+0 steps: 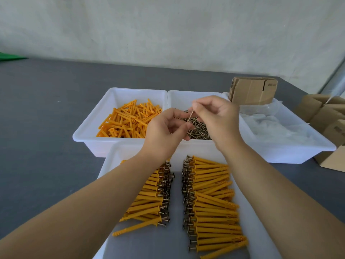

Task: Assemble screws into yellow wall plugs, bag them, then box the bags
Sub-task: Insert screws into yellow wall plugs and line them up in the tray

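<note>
While both hands hover over the middle bin (pixel 179 98) near the centre of the frame, the right hand (pixel 217 119) pinches a single screw (pixel 190 116) between thumb and fingertips, its shaft slanting down toward the left hand (pixel 164 130). The left hand's grip is curled, fingers bent inward just beside the screw's lower end; whether it holds anything cannot be told. Beneath them, the middle bin holds a heap of loose screws (pixel 198 130). To its left, a white bin (pixel 87 126) is filled with loose yellow wall plugs (pixel 128 120). At the right of the frame, a third white bin (pixel 291 152) contains clear plastic bags (pixel 280 126), with a stack of flattened cardboard boxes (pixel 253 92) leaning at its far end. More cardboard boxes (pixel 324 116) sit at the right edge on the grey worktop (pixel 46 113). In the lower half of the frame, a white tray (pixel 115 156) carries assembled plugs with screws, laid in two rows: a left row (pixel 149 200) partly hidden by the left forearm and a right row (pixel 211 204), screw heads facing the gap between them.
</note>
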The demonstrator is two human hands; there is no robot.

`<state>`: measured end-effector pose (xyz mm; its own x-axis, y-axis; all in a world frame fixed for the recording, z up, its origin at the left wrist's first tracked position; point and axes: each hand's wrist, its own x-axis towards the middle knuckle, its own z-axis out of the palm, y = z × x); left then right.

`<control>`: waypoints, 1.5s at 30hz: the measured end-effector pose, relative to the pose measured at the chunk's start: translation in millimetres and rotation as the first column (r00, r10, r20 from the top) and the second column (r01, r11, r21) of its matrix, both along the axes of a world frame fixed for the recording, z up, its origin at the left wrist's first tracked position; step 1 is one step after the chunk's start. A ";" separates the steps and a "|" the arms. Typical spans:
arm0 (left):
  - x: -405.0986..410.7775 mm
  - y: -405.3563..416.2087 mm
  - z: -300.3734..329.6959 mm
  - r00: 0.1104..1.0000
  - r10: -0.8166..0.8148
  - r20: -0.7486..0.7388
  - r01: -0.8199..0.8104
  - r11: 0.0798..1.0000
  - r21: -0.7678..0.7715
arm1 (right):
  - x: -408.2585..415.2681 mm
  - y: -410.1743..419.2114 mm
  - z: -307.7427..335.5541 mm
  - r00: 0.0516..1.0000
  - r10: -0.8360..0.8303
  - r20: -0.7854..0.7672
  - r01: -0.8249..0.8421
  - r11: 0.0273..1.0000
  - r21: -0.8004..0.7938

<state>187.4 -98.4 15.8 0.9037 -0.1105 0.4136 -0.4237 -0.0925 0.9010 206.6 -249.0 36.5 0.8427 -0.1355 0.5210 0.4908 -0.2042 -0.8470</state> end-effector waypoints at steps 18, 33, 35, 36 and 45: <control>-23.0 -7.0 2.6 0.871 -0.458 -0.176 0.491 0.817 0.304 | 15.7 -37.4 -14.1 0.913 -0.301 -0.274 0.316 0.949 0.011; -13.7 -8.2 -3.0 0.950 -0.221 0.219 -0.020 0.658 0.753 | 20.4 -36.5 -21.9 0.859 -0.389 -0.333 -0.029 0.612 -0.791; 1.0 1.4 -2.6 0.955 -0.081 0.286 -0.157 0.678 0.718 | 23.0 -34.1 -19.9 0.793 -0.416 -0.445 -0.216 0.491 -0.844; 8.0 6.9 -2.4 0.952 -0.007 0.305 -0.219 0.681 0.699 | 24.2 -32.3 -18.4 0.749 -0.437 -0.499 -0.305 0.440 -0.844; 38.0 34.5 -6.4 0.935 0.353 0.029 -0.166 0.365 0.916 | 31.1 -25.6 -8.9 0.600 -0.433 -0.673 -0.531 0.414 -0.739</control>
